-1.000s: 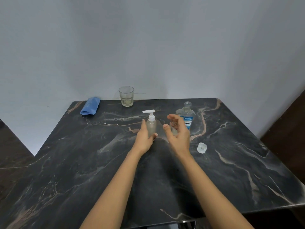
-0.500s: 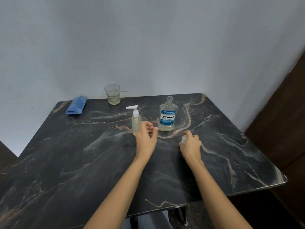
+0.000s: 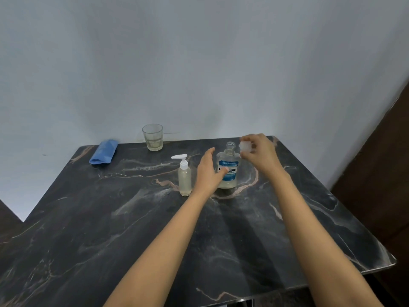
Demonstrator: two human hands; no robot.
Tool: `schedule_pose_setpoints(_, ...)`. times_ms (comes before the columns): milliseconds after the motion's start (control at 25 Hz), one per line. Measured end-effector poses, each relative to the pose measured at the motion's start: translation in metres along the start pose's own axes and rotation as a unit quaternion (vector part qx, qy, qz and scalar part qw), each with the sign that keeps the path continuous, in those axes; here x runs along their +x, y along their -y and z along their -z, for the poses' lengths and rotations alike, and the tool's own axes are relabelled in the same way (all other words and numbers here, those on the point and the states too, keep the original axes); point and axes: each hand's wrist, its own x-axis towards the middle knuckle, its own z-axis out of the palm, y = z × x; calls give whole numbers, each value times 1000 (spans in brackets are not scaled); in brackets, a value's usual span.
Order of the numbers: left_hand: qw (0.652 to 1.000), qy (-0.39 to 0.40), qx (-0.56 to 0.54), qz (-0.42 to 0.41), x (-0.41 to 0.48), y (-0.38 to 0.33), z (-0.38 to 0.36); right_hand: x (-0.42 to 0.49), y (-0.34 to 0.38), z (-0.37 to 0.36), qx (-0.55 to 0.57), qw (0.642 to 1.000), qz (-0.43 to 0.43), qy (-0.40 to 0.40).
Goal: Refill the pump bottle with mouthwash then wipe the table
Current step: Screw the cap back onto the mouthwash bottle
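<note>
A clear pump bottle [image 3: 185, 176] with a white pump head stands upright near the middle of the dark marble table [image 3: 132, 229], with pale liquid in it. Just to its right stands the mouthwash bottle [image 3: 230, 169], blue label, neck uncovered. My left hand [image 3: 209, 171] is open, fingers spread, its thumb on the mouthwash bottle's left side. My right hand [image 3: 260, 155] holds the small clear cap [image 3: 245, 146] in its fingertips, just right of the bottle's neck and level with it.
A folded blue cloth [image 3: 104, 155] lies at the table's back left. A drinking glass [image 3: 152, 137] with a little liquid stands at the back edge by the wall. A dark wooden panel [image 3: 380, 173] rises at the right.
My right hand picked the cap up from the table and raised it beside the mouthwash bottle's neck. My left hand left the pump bottle and moved right to the mouthwash bottle.
</note>
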Motion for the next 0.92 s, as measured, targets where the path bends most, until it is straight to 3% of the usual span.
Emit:
schedule_pose_setpoints(160, 999, 14, 38, -2, 17, -12, -5, 31, 27, 3, -117, 985, 70, 106)
schedule_pose_setpoints(400, 998, 24, 52, -21, 22, -4, -3, 54, 47, 0, -263, 924, 139, 241)
schedule_pose_setpoints(520, 999, 9, 33, -15, 22, -1, -4, 58, 48, 5, -268, 921, 139, 244)
schedule_pose_setpoints(680, 1000, 2, 12, 1, 21, -1, -6, 62, 49, 3, -260, 930, 70, 249)
schedule_pose_setpoints(800, 1000, 3, 22, 7, 19, -4, -7, 64, 47, 1, -345, 906, 66, 237)
schedule_pose_setpoints(920, 999, 8, 41, -6, 20, -4, -5, 64, 43, 10, -254, 924, 93, 271)
